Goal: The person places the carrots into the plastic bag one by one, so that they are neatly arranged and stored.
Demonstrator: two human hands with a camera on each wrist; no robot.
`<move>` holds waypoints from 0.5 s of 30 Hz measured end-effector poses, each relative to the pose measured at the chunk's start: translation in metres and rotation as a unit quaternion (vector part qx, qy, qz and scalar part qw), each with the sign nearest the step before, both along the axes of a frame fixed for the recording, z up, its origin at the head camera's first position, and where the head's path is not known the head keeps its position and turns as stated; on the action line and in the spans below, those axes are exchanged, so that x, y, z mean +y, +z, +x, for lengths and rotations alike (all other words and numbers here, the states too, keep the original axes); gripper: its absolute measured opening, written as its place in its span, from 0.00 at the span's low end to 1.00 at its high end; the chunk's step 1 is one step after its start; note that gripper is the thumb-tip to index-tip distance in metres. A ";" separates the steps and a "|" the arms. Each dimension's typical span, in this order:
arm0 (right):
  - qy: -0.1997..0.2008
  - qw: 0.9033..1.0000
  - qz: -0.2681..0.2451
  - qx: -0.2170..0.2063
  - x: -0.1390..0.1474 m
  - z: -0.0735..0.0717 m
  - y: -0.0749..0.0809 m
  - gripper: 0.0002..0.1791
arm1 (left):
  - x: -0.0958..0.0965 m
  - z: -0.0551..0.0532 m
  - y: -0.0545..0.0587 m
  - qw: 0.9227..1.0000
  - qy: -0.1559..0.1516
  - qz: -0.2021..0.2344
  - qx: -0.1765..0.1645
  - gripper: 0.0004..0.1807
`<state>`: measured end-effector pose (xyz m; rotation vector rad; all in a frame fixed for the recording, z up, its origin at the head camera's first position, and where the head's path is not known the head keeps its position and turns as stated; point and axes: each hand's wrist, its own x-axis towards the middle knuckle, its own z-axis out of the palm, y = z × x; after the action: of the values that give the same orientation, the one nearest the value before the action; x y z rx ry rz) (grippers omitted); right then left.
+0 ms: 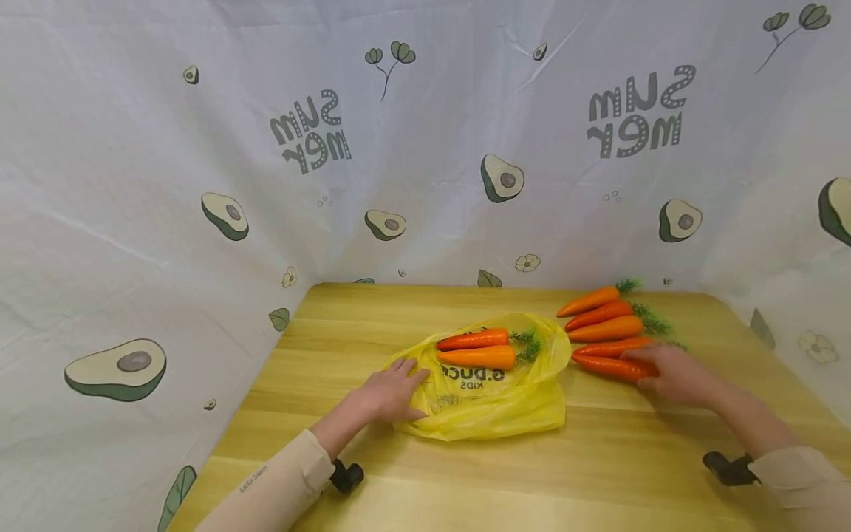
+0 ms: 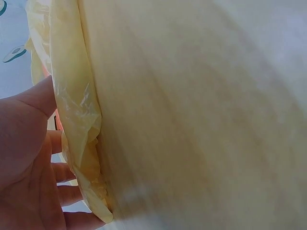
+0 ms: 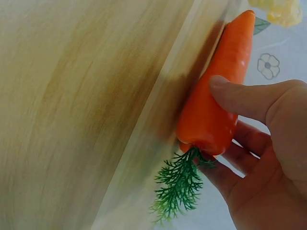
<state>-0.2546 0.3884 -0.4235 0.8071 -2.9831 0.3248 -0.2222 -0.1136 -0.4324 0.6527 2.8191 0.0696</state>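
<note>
A yellow plastic bag [image 1: 492, 421] with dark lettering lies flat on the wooden table. Two orange carrots [image 1: 480, 357] with green tops lie side by side on it. My left hand [image 1: 394, 391] rests on the bag's left edge, fingers spread and fairly straight; in the left wrist view the thumb and fingertips touch the crumpled bag edge [image 2: 79, 105]. To the right of the bag, my right hand [image 1: 681, 375] pinches the nearest carrot [image 1: 614, 367] of a group. In the right wrist view its thumb presses the side of that carrot [image 3: 218, 105], fingers partly hidden behind it.
Several more carrots [image 1: 605, 329] lie in a row behind the right hand, tips pointing left. A whitish curtain [image 1: 432, 148] printed with avocados stands behind and beside the table [image 1: 346, 318]. Black camera mounts [image 1: 347, 476] sit at both wrists.
</note>
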 end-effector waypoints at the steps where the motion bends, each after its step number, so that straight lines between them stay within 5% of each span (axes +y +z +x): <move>1: 0.000 1.000 -0.001 0.002 0.000 -0.001 0.001 0.27 | 0.000 0.000 0.000 1.000 -0.001 0.000 0.001 0.43; 15: -0.005 1.000 0.000 0.005 0.004 -0.001 0.014 0.27 | 0.000 -0.001 0.003 1.000 0.000 0.000 -0.007 0.44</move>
<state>-0.2555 0.3929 -0.4098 0.7914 -2.9768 0.3187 -0.2232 -0.1134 -0.4296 0.6495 2.8052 0.0729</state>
